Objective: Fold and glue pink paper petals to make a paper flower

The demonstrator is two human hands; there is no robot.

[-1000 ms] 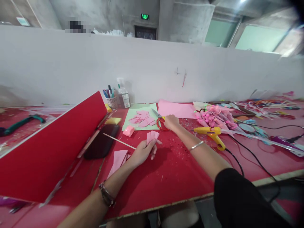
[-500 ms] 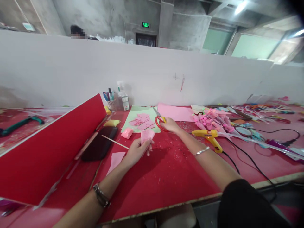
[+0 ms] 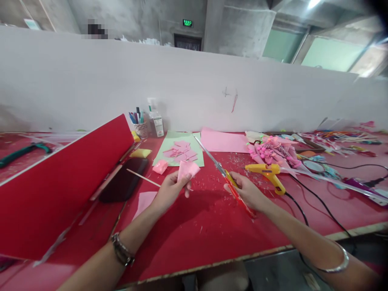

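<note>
Holding scissors (image 3: 226, 178) beside pink paper (image 3: 187, 169)

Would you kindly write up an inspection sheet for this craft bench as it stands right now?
Surface: red table, strewn with small paper scraps.
Job's things: folded pink paper in the left hand; red-and-yellow scissors in the right hand, blades pointing away.
Clutter: green sheet with pink cut pieces, pink sheet, pen cup, wooden stick, pink flower bundle, black pouch.
Grippers: both hands closed on their items.
Cables: yellow glue gun with a black cord running to the table edge; more cords further right.
Surroundings: white partition, red divider board on the left.
</note>
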